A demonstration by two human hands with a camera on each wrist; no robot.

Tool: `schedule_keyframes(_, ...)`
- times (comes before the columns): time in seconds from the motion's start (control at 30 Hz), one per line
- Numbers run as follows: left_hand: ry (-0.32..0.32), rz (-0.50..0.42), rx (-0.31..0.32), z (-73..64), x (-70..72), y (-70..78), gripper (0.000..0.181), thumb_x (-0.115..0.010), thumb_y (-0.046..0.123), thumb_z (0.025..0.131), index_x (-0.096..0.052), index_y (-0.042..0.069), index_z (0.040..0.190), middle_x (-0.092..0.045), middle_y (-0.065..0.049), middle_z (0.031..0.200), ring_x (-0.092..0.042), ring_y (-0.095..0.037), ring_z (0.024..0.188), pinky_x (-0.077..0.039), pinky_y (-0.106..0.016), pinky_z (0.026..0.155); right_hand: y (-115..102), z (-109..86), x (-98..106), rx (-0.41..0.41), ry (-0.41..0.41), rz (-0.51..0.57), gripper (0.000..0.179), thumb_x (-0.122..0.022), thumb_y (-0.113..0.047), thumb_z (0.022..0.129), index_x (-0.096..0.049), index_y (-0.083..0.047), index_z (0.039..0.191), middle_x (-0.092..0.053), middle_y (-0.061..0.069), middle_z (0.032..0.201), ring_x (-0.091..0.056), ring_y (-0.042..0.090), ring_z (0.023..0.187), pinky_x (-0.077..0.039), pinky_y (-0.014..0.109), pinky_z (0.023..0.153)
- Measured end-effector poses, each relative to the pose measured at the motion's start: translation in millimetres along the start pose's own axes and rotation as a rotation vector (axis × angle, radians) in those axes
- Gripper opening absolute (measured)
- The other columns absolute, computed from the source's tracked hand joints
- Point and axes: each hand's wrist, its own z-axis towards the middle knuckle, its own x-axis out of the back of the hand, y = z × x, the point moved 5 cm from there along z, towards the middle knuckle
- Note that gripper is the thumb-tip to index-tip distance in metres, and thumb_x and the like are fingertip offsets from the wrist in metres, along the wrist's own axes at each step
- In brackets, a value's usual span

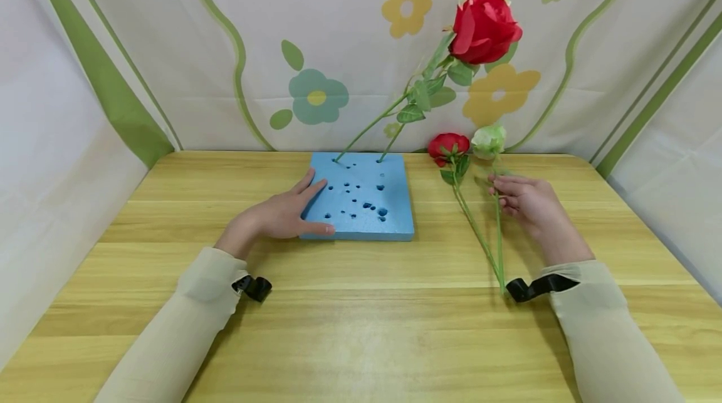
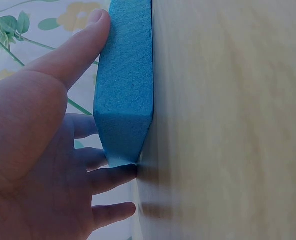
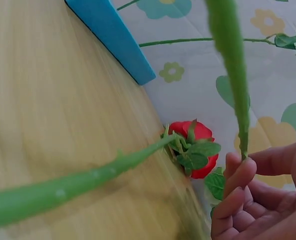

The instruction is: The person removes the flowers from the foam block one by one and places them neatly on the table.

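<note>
Head view: out on the right of the worktop (image 1: 361, 340), the right hand (image 1: 527, 202) pinches the slim green stem (image 1: 499, 234) of a pale green-white flower (image 1: 489, 141), its bloom ruffled, just beside a red rose (image 1: 448, 148). Over left, the left hand (image 1: 276, 214), fingers spread, rests against a blue block (image 1: 397, 202) (pitted with dark holes (image 1: 382, 212), two stems (image 1: 370, 128) leaning out). Left wrist: thumb on one straight side, hand open. Right wrist: slightly bumpy stem, gripped by the fingers.
</note>
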Motion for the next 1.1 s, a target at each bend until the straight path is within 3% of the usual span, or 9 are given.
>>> schedule_keyframes(0.2,0.004,0.001,0.002,-0.8,-0.2,-0.3,0.11,-0.068,0.065,0.097,-0.004,0.019,0.173,0.018,-0.01,0.179,-0.017,-0.046,0.164,-0.027,-0.061,0.129,3.9,1.6,4.5,-0.01,-0.007,-0.039,0.018,-0.062,-0.013,0.108,-0.074,-0.025,0.102,-0.079,-0.007,0.092,-0.062,0.004,0.07,-0.052,0.019,0.062)
schedule_keyframes(0.3,0.004,0.0,0.001,-0.7,-0.2,-0.5,0.11,-0.068,0.065,0.097,-0.004,0.019,0.173,0.018,-0.01,0.179,-0.017,-0.045,0.164,-0.027,-0.061,0.129,5.9,2.3,5.4,-0.016,-0.009,-0.053,0.019,-0.061,-0.013,0.108,-0.075,-0.026,0.103,-0.079,-0.007,0.092,-0.062,0.004,0.07,-0.052,0.02,0.062)
schedule_keyframes(0.37,0.003,-0.001,0.0,-0.7,-0.2,-0.6,0.109,-0.068,0.065,0.097,-0.004,0.019,0.173,0.018,-0.01,0.179,-0.017,-0.045,0.164,-0.027,-0.061,0.13,7.0,2.4,5.4,-0.031,-0.01,-0.058,0.013,-0.061,-0.015,0.108,-0.072,-0.02,0.115,-0.079,-0.008,0.093,-0.062,0.004,0.071,-0.053,0.02,0.064)
schedule_keyframes(0.53,0.004,0.0,-0.002,-0.7,-0.2,-0.5,0.109,-0.068,0.064,0.097,-0.005,0.018,0.173,0.018,-0.011,0.179,-0.017,-0.045,0.164,-0.027,-0.061,0.13,8.4,1.1,4.0,-0.072,-0.021,-0.015,0.01,-0.065,-0.02,0.107,-0.073,-0.018,0.113,-0.08,-0.009,0.094,-0.065,0.003,0.073,-0.053,0.019,0.066)
schedule_keyframes(0.6,0.005,0.001,-0.003,-0.7,-0.3,-0.4,0.109,-0.068,0.064,0.097,-0.005,0.018,0.173,0.018,-0.011,0.179,-0.017,-0.045,0.164,-0.027,-0.061,0.13,9.0,0.8,3.6,-0.077,-0.025,0.001,0.012,-0.066,-0.02,0.107,-0.076,-0.024,0.102,-0.081,-0.009,0.094,-0.066,0.003,0.073,-0.054,0.019,0.065)
schedule_keyframes(0.9,0.005,0.005,-0.008,-1.1,0.4,-0.2,0.109,-0.068,0.064,0.097,-0.005,0.017,0.173,0.018,-0.012,0.179,-0.016,-0.045,0.164,-0.027,-0.06,0.13,11.3,3.1,1.8,-0.075,-0.041,-0.014,0.011,-0.064,-0.022,0.108,-0.073,-0.017,0.11,-0.082,-0.008,0.099,-0.068,0.002,0.075,-0.055,0.018,0.068)
schedule_keyframes(1.1,0.004,0.006,-0.009,-0.8,0.2,-0.2,0.109,-0.068,0.065,0.097,-0.005,0.018,0.173,0.017,-0.012,0.179,-0.016,-0.045,0.165,-0.027,-0.061,0.13,13.1,4.2,0.0,-0.086,-0.04,0.021,0.013,-0.062,-0.02,0.109,-0.075,-0.015,0.107,-0.081,-0.006,0.098,-0.068,0.004,0.079,-0.057,0.019,0.071)
